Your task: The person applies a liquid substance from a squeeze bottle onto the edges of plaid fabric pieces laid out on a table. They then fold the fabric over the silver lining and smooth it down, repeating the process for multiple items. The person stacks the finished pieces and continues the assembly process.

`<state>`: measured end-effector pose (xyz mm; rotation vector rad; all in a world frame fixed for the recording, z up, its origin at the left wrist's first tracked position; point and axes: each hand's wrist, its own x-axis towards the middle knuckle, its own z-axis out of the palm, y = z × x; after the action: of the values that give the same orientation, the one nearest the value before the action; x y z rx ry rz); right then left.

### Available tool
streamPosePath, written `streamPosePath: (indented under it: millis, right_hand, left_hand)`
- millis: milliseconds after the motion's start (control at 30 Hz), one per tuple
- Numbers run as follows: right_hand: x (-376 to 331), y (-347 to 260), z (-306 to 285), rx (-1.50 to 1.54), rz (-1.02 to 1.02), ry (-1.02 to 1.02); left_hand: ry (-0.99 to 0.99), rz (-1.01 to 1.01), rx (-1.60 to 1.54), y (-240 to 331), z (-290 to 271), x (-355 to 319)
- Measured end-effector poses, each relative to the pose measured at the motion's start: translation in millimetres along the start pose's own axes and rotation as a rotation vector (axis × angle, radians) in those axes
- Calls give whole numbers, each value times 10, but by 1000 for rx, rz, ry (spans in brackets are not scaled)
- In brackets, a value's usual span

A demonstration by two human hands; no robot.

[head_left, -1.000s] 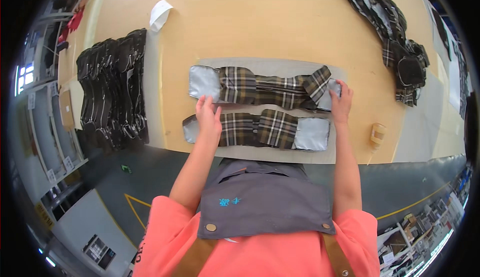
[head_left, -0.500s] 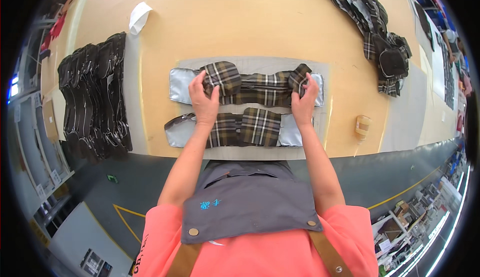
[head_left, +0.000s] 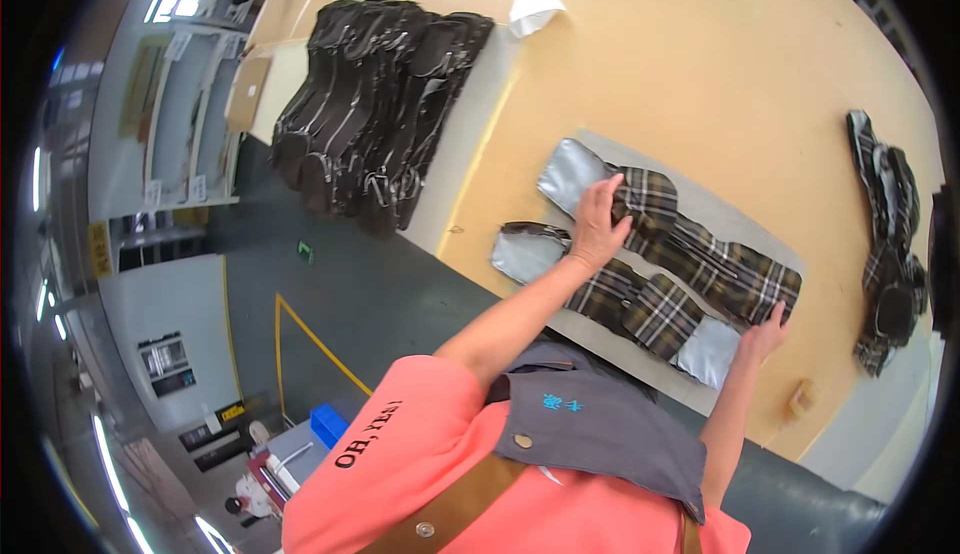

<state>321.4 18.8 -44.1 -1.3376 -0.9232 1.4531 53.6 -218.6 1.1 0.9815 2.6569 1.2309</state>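
Observation:
A long plaid fabric piece (head_left: 705, 262) with a silvery lined end (head_left: 568, 176) lies slantwise on a grey mat. My left hand (head_left: 598, 226) rests at its left part, thumb and fingers apart around the edge of a rounded plaid flap (head_left: 646, 200). At the other end my right hand (head_left: 764, 336) pinches the lower edge of a plaid flap (head_left: 768, 286). Nearer to me lies a second plaid piece (head_left: 662, 316) with silvery ends. My left wrist partly covers it.
Dark zippered pieces (head_left: 375, 104) are layered at the table's left. More plaid pieces (head_left: 888, 244) lie bunched at the right. A white crumpled sheet (head_left: 535, 10) is at the back, and a small yellowish container (head_left: 803, 398) near the front edge. The grey mat (head_left: 640, 366) lies under the work.
The view has turned, so the table now appears tilted and farther right. The right-hand flap, earlier held up, now lies flatter over the piece's right end. My left hand stays by the left flap.

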Motion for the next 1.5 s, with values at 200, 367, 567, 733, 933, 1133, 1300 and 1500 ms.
streamPosePath:
  millis: [200, 367, 567, 733, 933, 1133, 1300, 1500]
  right_hand:
    - [-102, -140, 91, -65, 28, 16]
    - [-18, -89, -25, 14, 93, -24]
    - [-51, -41, 70, -35, -30, 16]
    - [-95, -128, 54, -89, 53, 56]
    - [-330, -280, 150, -16, 157, 87]
    - [-210, -152, -18, 10, 132, 84]
    - [-206, -149, -21, -14, 157, 90]
    - [-230, -158, -81, 0, 133, 5]
  left_hand:
    - [-114, -47, 166, 153, -49, -54]
    - [-65, 41, 137, 151, 99, -18]
    - [150, -81, -69, -77, 108, 56]
    - [96, -685, -614, -354, -5, 186]
    - [151, -936, -1344, -570, -500, -12]
    - [177, -1089, -1187, -148, -646, 175]
    - [171, -1135, -790, -128, -573, 392]
    - [296, -1060, -765, -855, -452, 175]
